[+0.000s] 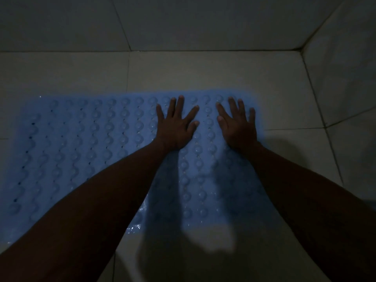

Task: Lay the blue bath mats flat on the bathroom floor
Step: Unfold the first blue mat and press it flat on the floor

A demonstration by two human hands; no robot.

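A blue bath mat (85,147) with rows of round bumps and small holes lies spread out on the pale tiled floor (203,72), reaching from the left edge of the view to just past my right hand. My left hand (176,127) rests palm down on the mat near its far edge, fingers spread. A little to its right, my right hand (237,127) also lies flat on the mat with fingers apart, close to the mat's right end. Neither hand grips anything. My forearms hide part of the mat's near side.
The room is dim. A tiled wall (183,21) rises behind the mat, and another wall (345,68) meets it at the right corner. Bare floor tiles (295,149) lie to the right of the mat and in front of it.
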